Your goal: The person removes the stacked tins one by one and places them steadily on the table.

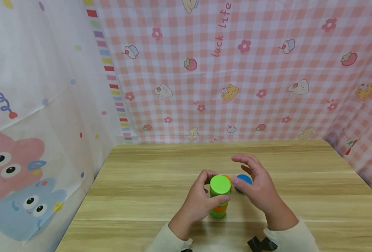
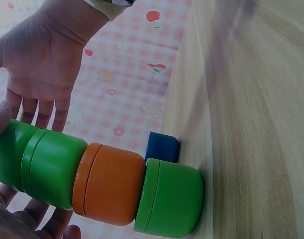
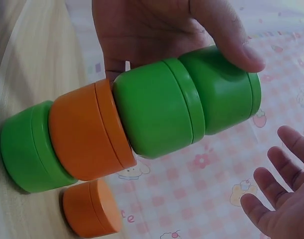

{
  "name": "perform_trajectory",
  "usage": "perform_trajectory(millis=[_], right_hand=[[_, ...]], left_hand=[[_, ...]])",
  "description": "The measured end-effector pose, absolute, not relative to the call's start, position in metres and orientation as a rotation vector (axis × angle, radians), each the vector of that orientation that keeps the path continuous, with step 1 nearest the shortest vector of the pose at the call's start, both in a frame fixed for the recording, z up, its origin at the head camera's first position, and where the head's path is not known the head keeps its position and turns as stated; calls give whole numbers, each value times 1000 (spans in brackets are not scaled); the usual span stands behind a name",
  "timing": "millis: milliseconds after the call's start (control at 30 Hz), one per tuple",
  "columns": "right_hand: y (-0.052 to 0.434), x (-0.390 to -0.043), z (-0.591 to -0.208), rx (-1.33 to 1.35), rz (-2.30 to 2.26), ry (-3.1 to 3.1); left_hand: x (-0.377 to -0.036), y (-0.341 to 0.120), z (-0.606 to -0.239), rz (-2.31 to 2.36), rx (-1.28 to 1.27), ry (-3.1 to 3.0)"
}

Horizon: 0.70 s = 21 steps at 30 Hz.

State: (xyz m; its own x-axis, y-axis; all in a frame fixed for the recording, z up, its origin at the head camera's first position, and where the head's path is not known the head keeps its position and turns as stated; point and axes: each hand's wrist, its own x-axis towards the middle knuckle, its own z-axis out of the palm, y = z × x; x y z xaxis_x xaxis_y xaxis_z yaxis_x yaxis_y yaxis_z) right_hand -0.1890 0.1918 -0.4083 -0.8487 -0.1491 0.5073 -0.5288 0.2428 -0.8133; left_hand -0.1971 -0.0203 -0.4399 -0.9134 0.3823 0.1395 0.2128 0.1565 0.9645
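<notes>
Near the table's (image 1: pixel 161 164) front edge, the left hand (image 1: pixel 198 203) curled around the stack of jars (image 1: pixel 220 196); the right hand (image 1: pixel 258 189) hovered beside it, fingers spread. The stack looked crooked, so any nudge could probably topple it onto the blue jar (image 1: pixel 244 180).

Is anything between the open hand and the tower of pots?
Nothing visible. The right hand hovers open beside the tower with only air between. The left hand grips its top from the other side. The blue pot sits behind.
</notes>
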Motion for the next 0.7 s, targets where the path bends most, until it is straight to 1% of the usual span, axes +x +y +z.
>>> perform_trajectory(millis=[700], right_hand=[[189,-182,-402,678,1608,-2241]], left_hand=[[-203,-25,-442,1740,592,2264]])
